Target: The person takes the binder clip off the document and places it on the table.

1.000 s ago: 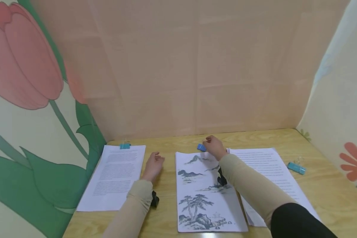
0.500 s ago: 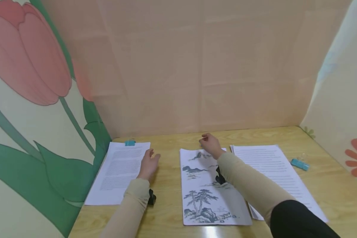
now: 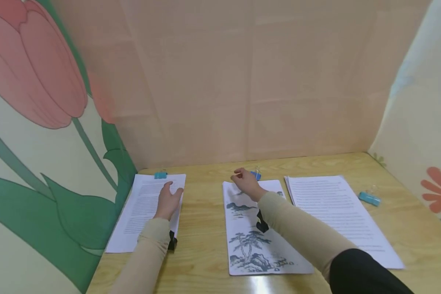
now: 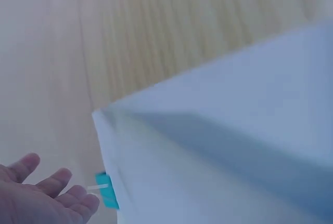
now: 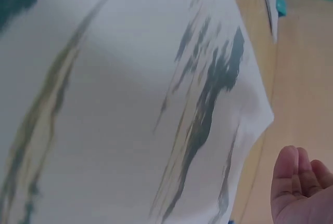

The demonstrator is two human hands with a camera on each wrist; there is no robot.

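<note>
My left hand (image 3: 169, 200) hovers over the right side of a printed paper stack (image 3: 132, 232), its fingers loosely spread and holding nothing. A teal binder clip (image 3: 160, 175) sits on that stack's top edge, just beyond the fingertips in the left wrist view (image 4: 107, 190). My right hand (image 3: 248, 183) is above the top edge of a stack bearing an ink landscape painting (image 3: 242, 228). Its fingers are relaxed and bent, with nothing in them. Beside that hand, a blue binder clip (image 3: 256, 175) stands at the painting's top edge, handles up.
To the right lies a lined stack of printed paper (image 3: 338, 216). A loose teal binder clip (image 3: 369, 199) rests on the wooden table (image 3: 202, 237) beyond its right edge. A pink-beige backdrop (image 3: 206, 102) closes off the back, and painted walls flank the table.
The left hand has moved left, from the bare table onto the left stack. The right hand has shifted left, away from the blue binder clip, which now shows to its right.
</note>
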